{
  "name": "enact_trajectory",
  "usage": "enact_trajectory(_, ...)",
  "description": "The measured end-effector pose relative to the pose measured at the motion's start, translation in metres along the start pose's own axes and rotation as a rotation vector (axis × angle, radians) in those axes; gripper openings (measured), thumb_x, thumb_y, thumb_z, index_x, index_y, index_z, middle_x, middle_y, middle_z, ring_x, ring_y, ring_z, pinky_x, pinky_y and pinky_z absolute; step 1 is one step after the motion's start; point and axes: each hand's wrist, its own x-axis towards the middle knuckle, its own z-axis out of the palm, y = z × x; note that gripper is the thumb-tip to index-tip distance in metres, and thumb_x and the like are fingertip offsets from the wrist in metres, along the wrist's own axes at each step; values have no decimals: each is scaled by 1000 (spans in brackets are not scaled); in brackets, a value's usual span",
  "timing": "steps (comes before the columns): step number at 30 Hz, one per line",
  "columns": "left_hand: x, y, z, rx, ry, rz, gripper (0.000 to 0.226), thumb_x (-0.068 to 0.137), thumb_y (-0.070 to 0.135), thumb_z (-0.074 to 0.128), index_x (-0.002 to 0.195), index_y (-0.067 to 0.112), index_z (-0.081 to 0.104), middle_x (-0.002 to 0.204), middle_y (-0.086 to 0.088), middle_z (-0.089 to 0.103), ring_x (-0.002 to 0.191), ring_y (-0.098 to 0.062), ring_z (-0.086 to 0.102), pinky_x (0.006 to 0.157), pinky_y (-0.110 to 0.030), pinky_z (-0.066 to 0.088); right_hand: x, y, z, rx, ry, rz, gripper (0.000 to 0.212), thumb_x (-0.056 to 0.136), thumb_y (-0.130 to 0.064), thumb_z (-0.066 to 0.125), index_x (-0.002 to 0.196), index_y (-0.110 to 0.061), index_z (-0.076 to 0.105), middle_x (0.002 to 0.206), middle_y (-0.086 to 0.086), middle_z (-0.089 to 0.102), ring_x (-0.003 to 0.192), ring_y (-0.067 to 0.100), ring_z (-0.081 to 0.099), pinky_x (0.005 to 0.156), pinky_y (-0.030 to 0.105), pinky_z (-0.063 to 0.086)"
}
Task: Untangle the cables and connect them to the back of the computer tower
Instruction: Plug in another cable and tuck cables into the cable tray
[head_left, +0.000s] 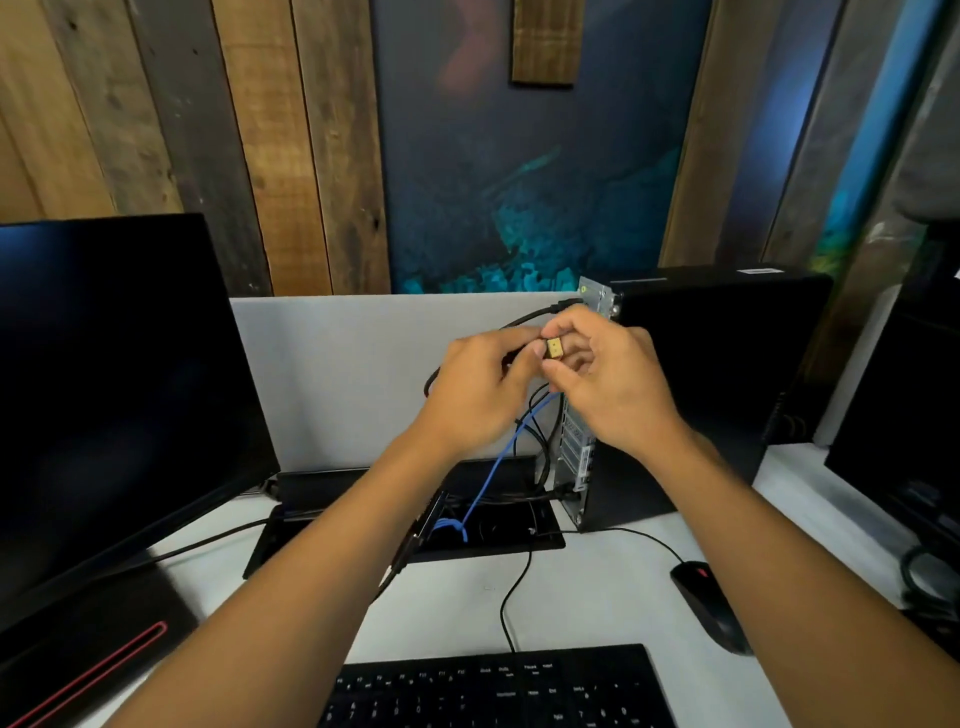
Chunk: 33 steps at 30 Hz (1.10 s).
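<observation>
Pinching a gold plug (555, 347) between both hands, left hand (480, 389) gripping its black cable (524, 318), right hand (605, 379) fingers curled round the tip, just beside the tower (717, 374) back panel.

Both forearms are bare up to the frame's edge, with no sleeves showing. The left hand (480, 387) and right hand (613, 382) are bare too. Fingernails are short.
</observation>
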Motion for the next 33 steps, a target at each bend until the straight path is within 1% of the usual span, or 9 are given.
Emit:
enact_trajectory(3, 13, -10, -1, -71, 56, -102, 17, 101, 22, 62, 107, 17, 78, 63, 31, 62, 62, 12, 55, 60, -6, 34, 13, 7, -13, -252, 110, -192, 38, 75, -28, 91, 103, -12, 71, 94, 0, 66, 82, 18, 58, 74, 27, 50)
enact_trajectory(5, 18, -18, 2, -51, 58, -139, 16, 99, 23, 66, 110, 21, 77, 75, 27, 68, 73, 9, 61, 68, -11, 43, 21, 20, -24, -424, 159, -262, 45, 76, -40, 88, 110, -14, 72, 107, 2, 62, 102, 24, 54, 87, 34, 44)
enact_trajectory(8, 26, -24, 9, -17, 64, -152, 18, 97, 21, 68, 114, 23, 75, 96, 11, 75, 89, -6, 66, 84, -21, 52, 31, 40, -33, -563, 219, -148, 52, 88, -46, 67, 132, -19, 65, 135, 5, 56, 130, 30, 46, 104, 50, 38)
enact_trajectory(10, 33, -25, 15, 27, 53, -155, 20, 96, 21, 69, 115, 23, 75, 100, 7, 73, 88, -8, 62, 85, -22, 51, 36, 53, -33, -587, 207, -14, 56, 95, -46, 52, 143, -19, 57, 147, 5, 51, 142, 27, 38, 115, 51, 28)
enact_trajectory(13, 44, -25, 24, 61, 69, -178, 23, 94, 19, 71, 117, 21, 75, 101, 3, 66, 87, -10, 57, 85, -24, 50, 35, 68, -31, -582, 216, 15, 51, 102, -44, 38, 140, -17, 59, 143, 3, 58, 140, 23, 42, 119, 47, 22)
enact_trajectory(17, 58, -20, 34, 103, 94, -145, 30, 96, 19, 69, 125, 22, 72, 106, 0, 58, 97, -12, 53, 91, -22, 44, 31, 77, -32, -458, 308, -65, 43, 105, -37, 38, 131, -19, 67, 134, -2, 65, 129, 19, 51, 114, 44, 26)
enact_trajectory(20, 68, -12, 40, 150, 100, -82, 31, 97, 16, 66, 127, 21, 71, 99, 2, 53, 98, -12, 48, 85, -16, 34, 31, 77, -33, -395, 326, -88, 43, 105, -34, 38, 128, -18, 69, 133, -3, 66, 128, 18, 52, 113, 43, 26)
enact_trajectory(25, 76, -6, 44, 204, 116, -90, 28, 95, 12, 66, 122, 15, 74, 103, -6, 72, 101, -20, 63, 80, -8, 32, 31, 78, -30, -356, 356, -102, 40, 103, -32, 41, 126, -18, 71, 131, -4, 67, 128, 17, 53, 114, 45, 27)
enact_trajectory(33, 81, -5, 50, 171, 165, -210, 22, 90, 12, 75, 112, 10, 77, 104, -10, 75, 82, -14, 64, 85, -14, 51, 31, 79, -27, -352, 378, -88, 39, 102, -33, 42, 125, -19, 71, 131, -4, 66, 128, 16, 52, 116, 44, 25)
